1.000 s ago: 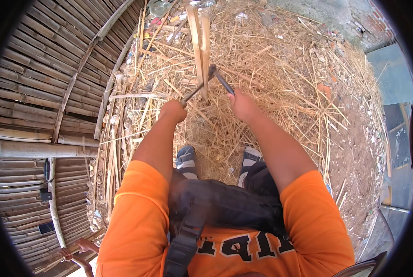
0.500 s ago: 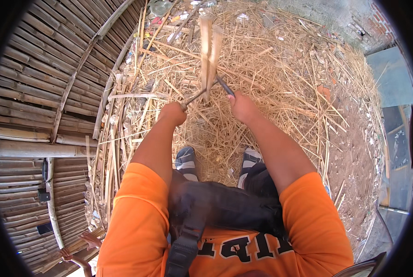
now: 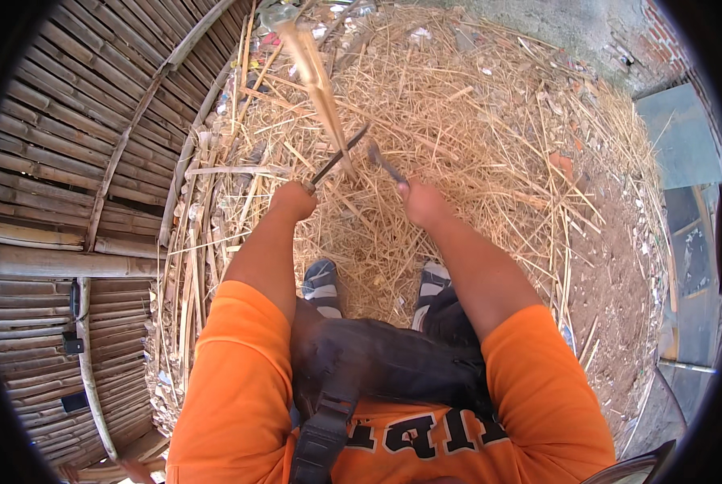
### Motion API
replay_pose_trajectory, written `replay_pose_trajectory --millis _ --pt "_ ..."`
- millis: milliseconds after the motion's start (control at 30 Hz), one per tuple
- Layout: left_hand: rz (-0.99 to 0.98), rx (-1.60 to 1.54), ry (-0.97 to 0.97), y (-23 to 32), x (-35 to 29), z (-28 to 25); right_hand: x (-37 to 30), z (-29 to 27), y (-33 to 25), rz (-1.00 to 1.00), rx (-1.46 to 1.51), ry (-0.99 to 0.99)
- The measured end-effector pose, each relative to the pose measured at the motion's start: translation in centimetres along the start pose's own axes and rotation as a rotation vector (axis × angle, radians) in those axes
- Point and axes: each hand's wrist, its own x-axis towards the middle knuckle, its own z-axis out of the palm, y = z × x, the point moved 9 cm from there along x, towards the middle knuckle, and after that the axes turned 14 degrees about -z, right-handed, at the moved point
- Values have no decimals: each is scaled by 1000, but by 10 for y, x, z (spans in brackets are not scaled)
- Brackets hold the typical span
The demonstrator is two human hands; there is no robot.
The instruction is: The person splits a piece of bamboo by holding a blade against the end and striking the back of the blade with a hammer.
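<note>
My left hand is closed on a thin dark metal bar that slants up to the right. A second dark metal piece, angled up to the left, is held in my right hand. The two pieces meet at the lower end of a long pale bamboo strip. The strip rises from there and leans toward the upper left, blurred. Whether the two metal pieces are one tool I cannot tell. My striped shoes stand on straw just below the hands.
A deep litter of straw and bamboo shavings covers the ground ahead. A wall of horizontal bamboo poles runs along the left. Bare earth and a grey slab lie to the right.
The bamboo strip has swung from nearly upright to leaning upper left. Both hands have kept their grip and shifted slightly lower.
</note>
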Motion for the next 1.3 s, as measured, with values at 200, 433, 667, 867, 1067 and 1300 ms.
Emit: replay_pose_trajectory --millis 200,433,667,867,1067,1300 --pt "66 -5 28 -12 17 16 15 -28 -11 -58 109 121" --pt "68 -33 38 -19 18 21 23 -99 -68 -118 434 431" --pt "49 -16 47 -10 16 13 22 -3 -18 -56 138 180" --pt "38 25 2 -9 14 17 22 -101 -69 -164 347 437" --pt "84 61 24 -8 20 24 17 -27 -46 -93 172 66" --pt "80 36 30 3 6 22 25 -102 -83 -173 364 391"
